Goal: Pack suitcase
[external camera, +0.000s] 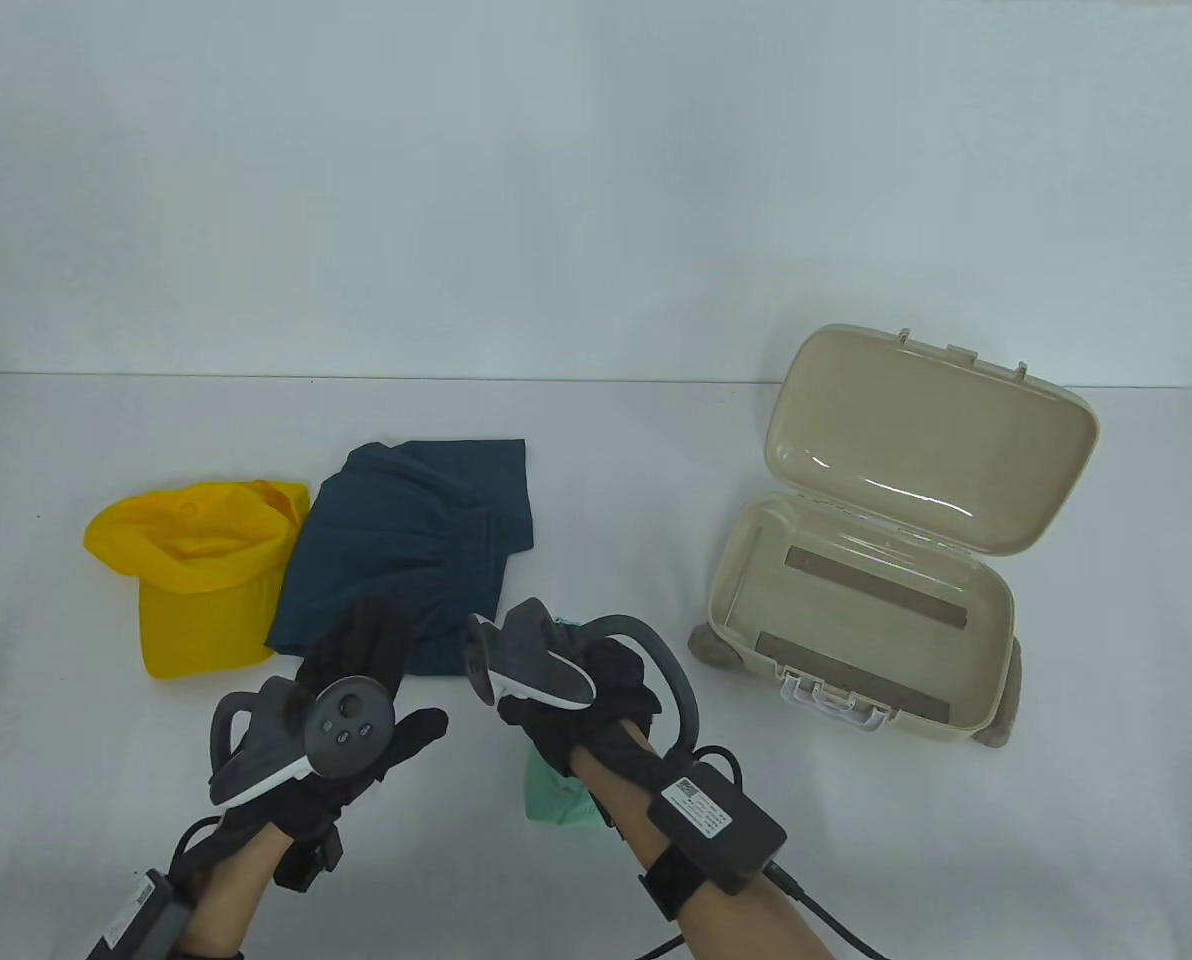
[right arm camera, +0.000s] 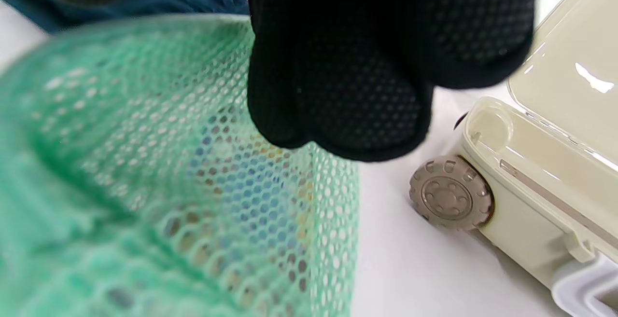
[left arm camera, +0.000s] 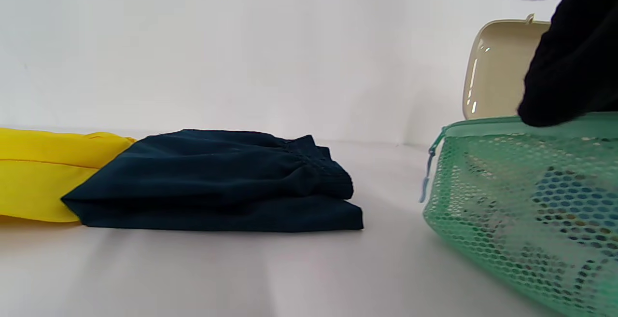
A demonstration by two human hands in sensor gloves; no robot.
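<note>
Pinched along its zipped top edge by the right hand (external camera: 596, 690), the green mesh pouch (left arm camera: 521, 211) looks light and floppy. Left hand (external camera: 356, 690) hovers slack-fingered, holding nothing; suitcase (external camera: 966, 690) lies open.

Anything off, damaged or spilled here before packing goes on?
Nothing stands out. The suitcase lies open and empty, the yellow cap and navy shorts sit side by side, and the right hand grips the green mesh pouch.

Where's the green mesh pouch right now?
The green mesh pouch is in the right hand, near the table's front edge in the table view, between the navy folded garment and the open beige suitcase.
</note>
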